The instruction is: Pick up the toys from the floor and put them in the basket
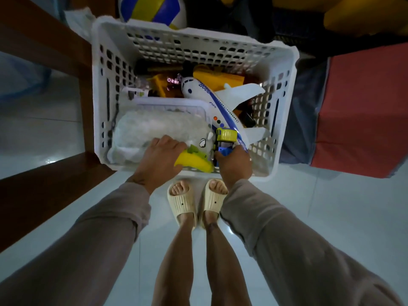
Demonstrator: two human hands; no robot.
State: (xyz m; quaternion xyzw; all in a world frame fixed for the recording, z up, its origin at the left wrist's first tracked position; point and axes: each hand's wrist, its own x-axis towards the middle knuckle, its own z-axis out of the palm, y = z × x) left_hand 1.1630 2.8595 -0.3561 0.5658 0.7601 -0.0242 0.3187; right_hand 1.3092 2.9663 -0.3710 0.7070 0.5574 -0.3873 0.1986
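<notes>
A white slotted plastic basket (pixel 103 89) stands on the tiled floor in front of my feet, filled with toys. My left hand (pixel 161 157) is inside its near edge, closed on a yellow banana toy (pixel 194 163) with a green tip. My right hand (pixel 235 164) is beside it, closed on a small blue and yellow toy truck (pixel 226 138). A white toy airplane (pixel 209 93) with blue stripes lies diagonally across the basket. Yellow toys (pixel 218 81) lie at the back, and a clear plastic bag (pixel 154 127) fills the left part.
A brown wooden frame (pixel 55 54) runs along the left of the basket. A blue, yellow and white ball (pixel 152 9) sits behind it. A red and blue box (pixel 364 111) stands on the right. My feet in cream slippers (pixel 183 204) touch the basket's front.
</notes>
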